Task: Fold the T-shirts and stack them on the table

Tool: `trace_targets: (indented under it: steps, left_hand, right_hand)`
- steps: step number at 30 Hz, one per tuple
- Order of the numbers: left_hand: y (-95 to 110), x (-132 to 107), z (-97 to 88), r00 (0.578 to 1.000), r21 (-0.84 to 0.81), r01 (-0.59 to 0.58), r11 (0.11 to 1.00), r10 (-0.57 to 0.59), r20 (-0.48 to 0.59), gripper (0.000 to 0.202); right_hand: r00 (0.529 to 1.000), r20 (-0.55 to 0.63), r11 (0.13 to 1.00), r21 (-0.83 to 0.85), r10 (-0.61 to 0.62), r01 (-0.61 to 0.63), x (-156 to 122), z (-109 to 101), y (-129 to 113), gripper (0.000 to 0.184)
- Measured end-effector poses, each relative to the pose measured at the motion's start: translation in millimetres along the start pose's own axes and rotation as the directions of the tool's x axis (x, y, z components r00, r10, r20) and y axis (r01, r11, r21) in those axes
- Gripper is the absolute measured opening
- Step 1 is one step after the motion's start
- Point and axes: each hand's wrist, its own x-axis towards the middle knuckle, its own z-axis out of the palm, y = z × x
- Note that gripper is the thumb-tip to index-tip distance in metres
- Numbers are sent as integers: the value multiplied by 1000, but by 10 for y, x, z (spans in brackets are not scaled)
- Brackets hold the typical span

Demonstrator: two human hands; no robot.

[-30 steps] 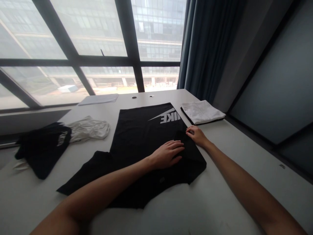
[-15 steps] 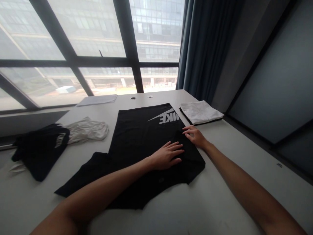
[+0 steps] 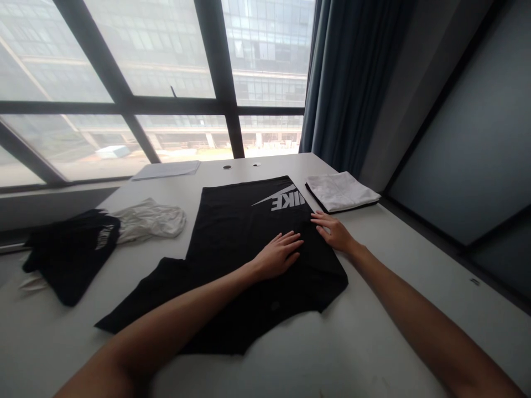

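A black T-shirt (image 3: pixel 232 226) with a white printed logo lies on the white table in front of me, its right side folded inward. One sleeve sticks out toward the lower left. My left hand (image 3: pixel 277 254) rests flat on the middle of the shirt, fingers outstretched. At the shirt's right folded edge, my right hand (image 3: pixel 333 230) touches the fabric with its fingers extended and slightly apart. Neither hand grips the cloth.
Folded white and black cloth (image 3: pixel 342 192) lies at the right back. To the left are a crumpled black garment (image 3: pixel 74 249) and a crumpled light one (image 3: pixel 151 221). White sheets (image 3: pixel 166 169) lie near the window. A dark blue curtain (image 3: pixel 352 83) hangs behind the table.
My left hand has slid slightly left and up over the shirt. The fabric near my right hand looks flatter. My right hand has barely moved.
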Motion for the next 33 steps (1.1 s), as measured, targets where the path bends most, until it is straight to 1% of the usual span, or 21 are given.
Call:
trace_targets:
  steps: [2, 5, 7, 9, 11, 15, 17, 20, 22, 24, 26, 27, 29, 31, 33]
  left_hand:
    - [-9, -7, 4, 999, 24, -19, 1000, 18, 46, 46]
    - [-8, -13, 8, 997, 50, -22, 998, 18, 74, 48]
    - [-6, -11, 10, 997, 55, -16, 998, 12, 77, 49]
    - [-8, -7, 14, 997, 53, -19, 998, 15, 75, 50]
    - [-14, -3, 20, 998, 48, -24, 999, 21, 67, 50]
    - [-24, -4, 19, 998, 47, -35, 998, 32, 62, 49]
    - [-19, -8, 7, 997, 50, -41, 998, 37, 64, 50]
    - [-9, -12, -7, 997, 57, -42, 998, 38, 70, 50]
    - [-7, -12, -6, 996, 63, -42, 997, 37, 80, 50]
    - [-12, -10, 3, 996, 67, -44, 997, 39, 83, 51]
    - [-22, -7, 15, 996, 62, -47, 997, 42, 78, 51]
    - [-28, -6, 19, 996, 56, -48, 997, 43, 74, 51]
    - [-37, -5, 23, 997, 46, -46, 998, 42, 71, 51]
    - [-41, -5, 22, 996, 47, -44, 998, 40, 77, 51]
    - [-41, -8, 23, 996, 55, -43, 998, 38, 82, 52]
  right_hand:
    - [999, 47, 1000, -13, -16, 17, -9, 3, -137, 38]
    - [981, 192, 997, -65, 40, -28, -111, 37, -303, 45]
    - [954, 280, 990, -119, 106, -75, -227, 50, -346, 51]
    - [933, 324, 981, -160, 157, -109, -345, 41, -336, 54]
    - [928, 328, 977, -172, 179, -128, -429, 20, -297, 54]
    - [932, 331, 986, -126, 149, -113, -461, -29, -241, 53]
    - [934, 332, 990, -93, 131, -106, -441, -76, -262, 51]
    - [946, 309, 996, -23, 92, -90, -444, -218, -383, 50]
    - [943, 330, 998, 33, 42, -56, -498, -348, -504, 55]
    - [922, 388, 997, 71, -10, -19, -597, -473, -616, 67]
    - [902, 431, 997, 74, -31, -2, -726, -561, -681, 78]
    - [901, 434, 998, 66, -27, -2, -793, -584, -692, 82]
    - [919, 395, 999, 44, 0, -19, -915, -588, -684, 86]
    - [940, 339, 998, 32, 35, -49, -1002, -551, -661, 89]
    - [952, 297, 996, 26, 73, -85, -1051, -497, -653, 92]
